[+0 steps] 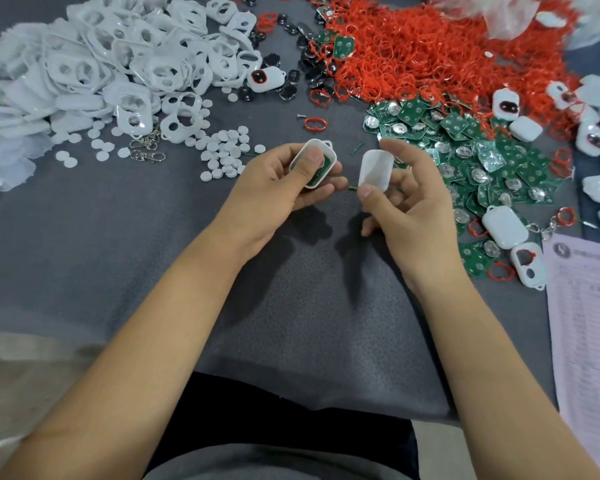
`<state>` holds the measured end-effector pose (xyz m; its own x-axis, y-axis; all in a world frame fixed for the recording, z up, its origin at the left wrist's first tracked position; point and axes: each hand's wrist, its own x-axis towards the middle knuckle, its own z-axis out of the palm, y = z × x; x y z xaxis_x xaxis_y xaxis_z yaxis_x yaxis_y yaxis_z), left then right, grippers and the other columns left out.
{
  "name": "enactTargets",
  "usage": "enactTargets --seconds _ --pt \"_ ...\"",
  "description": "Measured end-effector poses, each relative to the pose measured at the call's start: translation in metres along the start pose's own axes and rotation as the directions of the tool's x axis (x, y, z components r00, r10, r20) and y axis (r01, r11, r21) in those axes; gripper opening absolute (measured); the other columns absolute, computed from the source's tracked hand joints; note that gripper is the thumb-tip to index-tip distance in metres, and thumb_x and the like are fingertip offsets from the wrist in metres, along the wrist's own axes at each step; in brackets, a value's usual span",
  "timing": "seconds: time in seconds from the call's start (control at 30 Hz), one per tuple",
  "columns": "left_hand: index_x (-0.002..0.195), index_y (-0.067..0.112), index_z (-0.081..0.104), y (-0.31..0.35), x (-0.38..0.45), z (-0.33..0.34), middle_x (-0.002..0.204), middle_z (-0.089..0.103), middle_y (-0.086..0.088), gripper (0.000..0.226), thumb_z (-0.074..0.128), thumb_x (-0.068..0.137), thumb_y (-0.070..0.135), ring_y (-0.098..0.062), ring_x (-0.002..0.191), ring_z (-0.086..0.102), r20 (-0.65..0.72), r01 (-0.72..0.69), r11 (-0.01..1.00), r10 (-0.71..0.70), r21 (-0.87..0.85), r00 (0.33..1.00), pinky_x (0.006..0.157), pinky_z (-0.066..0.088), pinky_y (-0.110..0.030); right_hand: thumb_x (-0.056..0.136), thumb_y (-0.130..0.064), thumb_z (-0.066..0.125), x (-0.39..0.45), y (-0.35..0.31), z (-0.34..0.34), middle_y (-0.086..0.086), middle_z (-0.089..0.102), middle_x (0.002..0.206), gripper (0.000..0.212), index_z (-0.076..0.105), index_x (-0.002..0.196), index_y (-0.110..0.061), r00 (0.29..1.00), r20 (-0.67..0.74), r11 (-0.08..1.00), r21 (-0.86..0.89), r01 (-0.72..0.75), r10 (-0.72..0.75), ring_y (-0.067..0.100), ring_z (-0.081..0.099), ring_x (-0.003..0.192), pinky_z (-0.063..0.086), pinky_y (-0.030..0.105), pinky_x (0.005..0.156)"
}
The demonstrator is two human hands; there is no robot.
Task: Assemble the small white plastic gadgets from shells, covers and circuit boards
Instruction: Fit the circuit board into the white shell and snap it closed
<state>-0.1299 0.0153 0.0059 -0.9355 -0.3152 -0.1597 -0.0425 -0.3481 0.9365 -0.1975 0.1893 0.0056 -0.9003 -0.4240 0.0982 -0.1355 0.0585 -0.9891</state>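
Head view: our left hand (pixel 274 185) grips the white plastic shell with green circuit board (pixel 314 168); just to its right, our right hand (pixel 409 202) pinches the white plastic cover (pixel 376 169), long axes roughly parallel.

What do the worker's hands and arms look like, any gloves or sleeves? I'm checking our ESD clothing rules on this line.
Both the left hand and the right hand are bare: no gloves or finger cots. No rings, watch or wrist strap show. Both forearms are uncovered right to the bottom edge of the view, so no sleeves are visible. The fingernails are short and unpainted.
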Motion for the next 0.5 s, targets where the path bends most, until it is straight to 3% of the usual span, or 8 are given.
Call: enactTargets --seconds 0.13,0.27,0.4,0.5 --pt "0.119 0.003 0.067 0.002 0.005 0.000 0.110 0.078 -0.011 0.025 0.052 0.109 0.020 -0.023 0.106 0.076 0.005 0.032 0.998 -0.032 -0.045 0.999 0.084 0.059 -0.022 0.099 0.005 0.061 0.007 0.000 0.006 0.007 0.066 0.082 0.039 0.056 0.135 -0.010 0.997 -0.027 0.993 0.093 -0.070 0.073 0.018 0.059 0.063 0.053 0.029 0.049" --pt "0.117 0.007 0.067 0.005 0.016 0.004 0.109 0.079 -0.008 0.019 0.052 0.109 0.015 -0.022 0.104 0.077 -0.021 0.028 0.998 -0.029 -0.063 0.999 0.082 0.059 -0.023 0.099 0.004 0.061 0.021 -0.003 0.010 0.006 0.071 0.080 0.033 0.058 0.126 -0.015 0.989 -0.070 0.977 0.180 -0.118 0.132 0.015 0.063 0.060 0.052 0.027 0.047" --pt "0.110 0.024 0.071 0.015 0.034 0.012 0.113 0.079 0.002 0.016 0.055 0.108 0.022 -0.010 0.098 0.074 -0.071 -0.046 0.996 0.052 0.080 0.996 0.071 0.055 -0.021 0.102 -0.006 0.061 0.042 -0.008 0.009 0.000 0.069 0.076 0.005 0.059 0.106 -0.004 0.964 -0.137 0.933 0.315 -0.174 0.226 0.013 0.066 0.060 0.051 0.025 0.043" --pt "0.101 0.031 0.075 0.020 0.047 0.019 0.117 0.077 0.002 0.020 0.057 0.106 0.027 -0.003 0.086 0.057 -0.102 -0.098 0.986 0.112 0.133 0.988 0.069 0.042 -0.022 0.106 -0.008 0.054 0.059 -0.016 0.008 0.004 0.074 0.083 0.004 0.054 0.108 -0.005 0.958 -0.099 0.884 0.420 -0.204 0.268 0.013 0.065 0.059 0.048 0.024 0.040"
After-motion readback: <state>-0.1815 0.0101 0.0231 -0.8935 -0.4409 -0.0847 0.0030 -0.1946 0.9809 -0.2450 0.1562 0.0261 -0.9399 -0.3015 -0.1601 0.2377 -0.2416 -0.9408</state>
